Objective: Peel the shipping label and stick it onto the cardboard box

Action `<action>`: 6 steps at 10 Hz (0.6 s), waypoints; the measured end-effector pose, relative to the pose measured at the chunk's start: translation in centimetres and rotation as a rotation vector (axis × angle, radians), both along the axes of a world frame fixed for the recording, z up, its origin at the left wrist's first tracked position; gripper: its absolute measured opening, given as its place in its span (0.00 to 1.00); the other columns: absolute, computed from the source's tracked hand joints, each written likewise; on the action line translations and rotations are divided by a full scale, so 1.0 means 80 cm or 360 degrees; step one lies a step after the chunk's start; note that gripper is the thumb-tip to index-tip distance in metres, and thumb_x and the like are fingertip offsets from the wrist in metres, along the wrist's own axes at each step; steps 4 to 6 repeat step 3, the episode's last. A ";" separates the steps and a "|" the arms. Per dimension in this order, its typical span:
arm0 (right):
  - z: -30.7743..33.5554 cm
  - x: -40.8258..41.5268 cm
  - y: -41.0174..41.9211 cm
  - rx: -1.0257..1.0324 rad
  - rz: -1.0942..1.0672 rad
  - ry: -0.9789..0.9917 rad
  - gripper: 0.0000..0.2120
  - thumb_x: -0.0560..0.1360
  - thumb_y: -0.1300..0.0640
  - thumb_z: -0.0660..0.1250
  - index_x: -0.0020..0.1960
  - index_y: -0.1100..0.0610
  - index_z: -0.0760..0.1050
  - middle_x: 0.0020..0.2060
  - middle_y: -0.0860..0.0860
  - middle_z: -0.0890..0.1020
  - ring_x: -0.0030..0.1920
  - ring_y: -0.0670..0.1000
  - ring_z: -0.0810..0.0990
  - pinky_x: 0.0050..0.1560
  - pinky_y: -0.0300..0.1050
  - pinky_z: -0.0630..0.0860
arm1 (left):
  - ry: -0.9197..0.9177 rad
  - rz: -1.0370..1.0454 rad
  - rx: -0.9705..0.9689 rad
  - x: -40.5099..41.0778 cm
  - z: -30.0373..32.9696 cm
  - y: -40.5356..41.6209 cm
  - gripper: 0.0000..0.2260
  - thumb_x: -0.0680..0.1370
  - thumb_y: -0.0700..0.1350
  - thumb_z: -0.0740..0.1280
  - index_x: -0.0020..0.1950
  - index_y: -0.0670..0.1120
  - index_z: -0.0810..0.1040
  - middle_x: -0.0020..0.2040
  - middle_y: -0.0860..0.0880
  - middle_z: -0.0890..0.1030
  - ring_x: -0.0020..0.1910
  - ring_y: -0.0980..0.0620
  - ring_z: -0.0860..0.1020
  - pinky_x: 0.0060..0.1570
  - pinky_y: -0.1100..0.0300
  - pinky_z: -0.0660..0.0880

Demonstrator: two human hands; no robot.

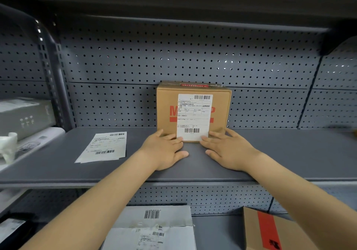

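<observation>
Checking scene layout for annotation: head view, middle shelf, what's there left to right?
White roll → label sheets lying flat → left hand → shipping label on the cardboard box → right hand.

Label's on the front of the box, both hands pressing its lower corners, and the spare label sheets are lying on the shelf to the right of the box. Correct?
Not quite: the head view shows the spare label sheets left of the cardboard box, not right. The shipping label is on its front, left hand and right hand at its lower corners.
</observation>
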State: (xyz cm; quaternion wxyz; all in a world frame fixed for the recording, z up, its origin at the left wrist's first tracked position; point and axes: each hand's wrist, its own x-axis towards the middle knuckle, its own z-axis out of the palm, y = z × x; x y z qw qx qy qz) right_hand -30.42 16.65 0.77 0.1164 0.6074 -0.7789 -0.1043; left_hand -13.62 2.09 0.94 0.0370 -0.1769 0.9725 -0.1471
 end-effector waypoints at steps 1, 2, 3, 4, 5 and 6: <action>0.000 -0.006 0.015 0.0029 -0.0118 -0.0047 0.25 0.80 0.44 0.41 0.76 0.45 0.49 0.77 0.39 0.51 0.77 0.44 0.47 0.74 0.55 0.41 | 0.0033 0.0023 0.0026 0.006 -0.001 -0.001 0.27 0.80 0.60 0.39 0.77 0.51 0.55 0.78 0.56 0.52 0.77 0.55 0.49 0.74 0.48 0.41; 0.002 -0.004 0.020 0.0038 -0.0159 -0.0097 0.25 0.81 0.45 0.42 0.76 0.47 0.50 0.77 0.42 0.52 0.77 0.45 0.48 0.75 0.55 0.43 | 0.0074 0.0041 0.0075 0.007 0.000 0.003 0.27 0.81 0.59 0.40 0.76 0.51 0.57 0.78 0.55 0.53 0.77 0.55 0.49 0.74 0.48 0.41; 0.005 0.004 0.023 -0.0085 -0.0114 -0.0155 0.24 0.81 0.45 0.45 0.76 0.48 0.53 0.77 0.44 0.56 0.77 0.46 0.51 0.75 0.53 0.46 | 0.0162 0.0038 0.0093 0.009 0.002 0.017 0.27 0.81 0.59 0.40 0.76 0.50 0.57 0.79 0.53 0.53 0.77 0.54 0.49 0.74 0.48 0.41; 0.005 0.004 0.023 -0.0085 -0.0114 -0.0155 0.24 0.81 0.45 0.45 0.76 0.48 0.53 0.77 0.44 0.56 0.77 0.46 0.51 0.75 0.53 0.46 | 0.0162 0.0038 0.0093 0.009 0.002 0.017 0.27 0.81 0.59 0.40 0.76 0.50 0.57 0.79 0.53 0.53 0.77 0.54 0.49 0.74 0.48 0.41; 0.005 0.004 0.023 -0.0085 -0.0114 -0.0155 0.24 0.81 0.45 0.45 0.76 0.48 0.53 0.77 0.44 0.56 0.77 0.46 0.51 0.75 0.53 0.46 | 0.0162 0.0038 0.0093 0.009 0.002 0.017 0.27 0.81 0.59 0.40 0.76 0.50 0.57 0.79 0.53 0.53 0.77 0.54 0.49 0.74 0.48 0.41; 0.005 0.004 0.023 -0.0085 -0.0114 -0.0155 0.24 0.81 0.45 0.45 0.76 0.48 0.53 0.77 0.44 0.56 0.77 0.46 0.51 0.75 0.53 0.46 | 0.0162 0.0038 0.0093 0.009 0.002 0.017 0.27 0.81 0.59 0.40 0.76 0.50 0.57 0.79 0.53 0.53 0.77 0.54 0.49 0.74 0.48 0.41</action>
